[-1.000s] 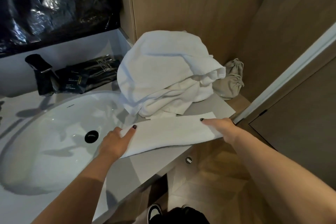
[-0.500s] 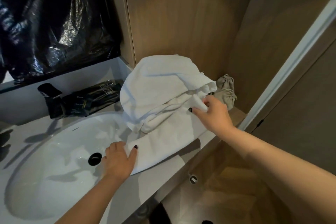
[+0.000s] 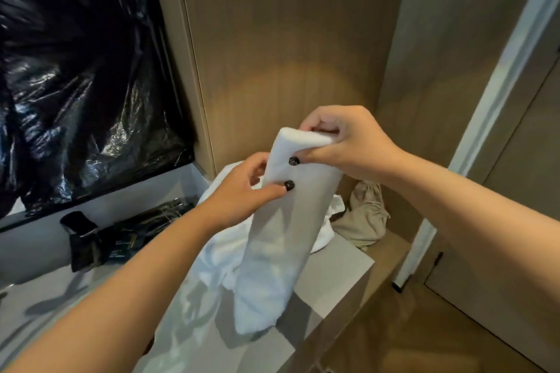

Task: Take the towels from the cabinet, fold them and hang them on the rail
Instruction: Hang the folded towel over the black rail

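Head view:
Towel: a folded white towel (image 3: 281, 239) hung lengthwise in the air above the counter (image 3: 336, 269), its top fold raised in front of the wooden wall (image 3: 288, 39) and its lower end hanging near the counter's front edge.
Right hand: the right hand (image 3: 345, 142) gripped the towel's top fold, fingers curled over it and thumb pressed on the front.
Left hand: the left hand (image 3: 239, 191) pinched the towel's left edge just below the right hand, thumb on the front.
Other towels: a loose white heap (image 3: 218, 254) lay on the counter behind the held towel.
Cloth: a beige bundle (image 3: 366, 215) sat in the corner, right of the heap.
Back left: 1 dark tap (image 3: 80, 239) stood beside dark packets (image 3: 142, 227), under black plastic sheeting (image 3: 75, 70).
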